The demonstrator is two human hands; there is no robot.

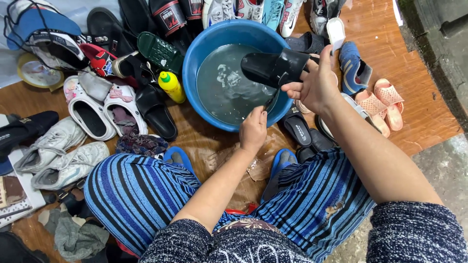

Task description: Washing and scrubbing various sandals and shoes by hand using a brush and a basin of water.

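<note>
The black slide sandal sits in our right hand above the blue basin, tilted on its side over the right half of the grey, soapy water. The right hand is closed around the sandal's strap end, fingers wrapped about it and thumb across. Our left hand hangs at the basin's near rim, curled tight on a thin dark brush whose far end reaches up to the sandal's underside — touching it, as far as we can tell.

Just left of the basin stands a yellow bottle with a green cap, leaning a little. Beyond it, further left of the basin, lie a pair of white clogs with pink trimmings and a black slide. A dark green sandal touches the basin's upper left wall. Well to the left of the basin are grey-white sneakers. Behind the basin a row of sneakers lines the far edge.

To the right of the basin rest a blue shoe and a pair of peach sandals on the wooden floor. Nearer than the basin, at its right, lie more black slippers. Our knees in blue striped trousers flank the basin's near side, feet in blue slippers — one to each side of the left forearm.
</note>
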